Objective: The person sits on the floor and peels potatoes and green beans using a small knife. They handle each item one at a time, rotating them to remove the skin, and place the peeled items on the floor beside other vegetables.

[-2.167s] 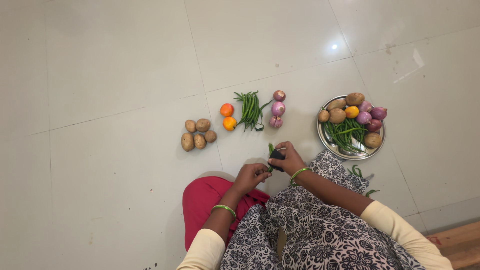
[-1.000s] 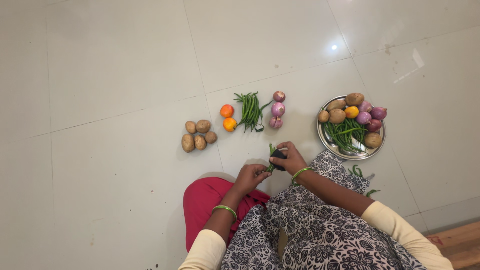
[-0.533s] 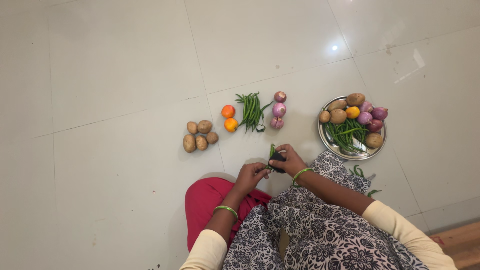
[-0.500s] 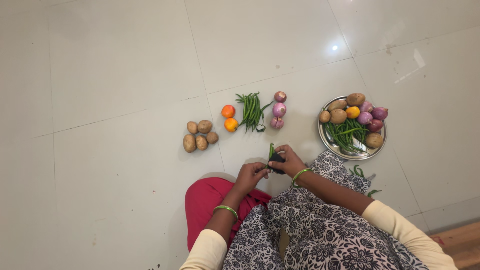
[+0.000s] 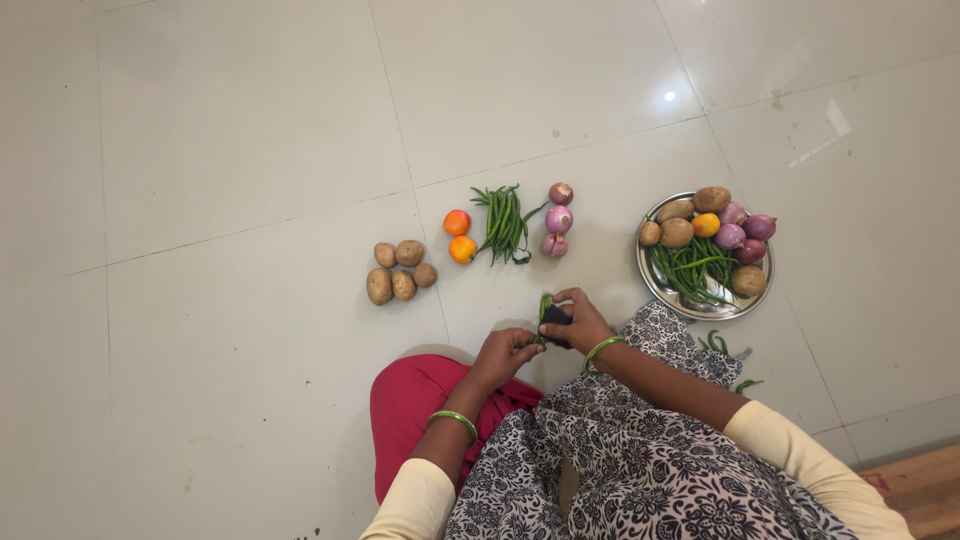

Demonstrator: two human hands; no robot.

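Note:
I sit on a pale tiled floor. My right hand [image 5: 580,322] grips a small black-handled knife [image 5: 555,315] just in front of my lap. My left hand [image 5: 505,353] pinches a green chilli [image 5: 545,305] that sticks up beside the knife. The two hands touch over the chilli. On the floor ahead lie a bunch of green chillies [image 5: 503,222], two orange tomatoes [image 5: 459,235], three purple onions [image 5: 557,220] and several potatoes [image 5: 398,272].
A round steel plate [image 5: 660,284] to my right holds potatoes, onions, an orange fruit and green chillies. A few green chillies [image 5: 722,350] lie on the floor by my right knee. A wooden edge [image 5: 925,490] shows at the bottom right.
Both hands stayed together over the chilli and knife, shifting only slightly. The vegetables on the floor and plate have not moved.

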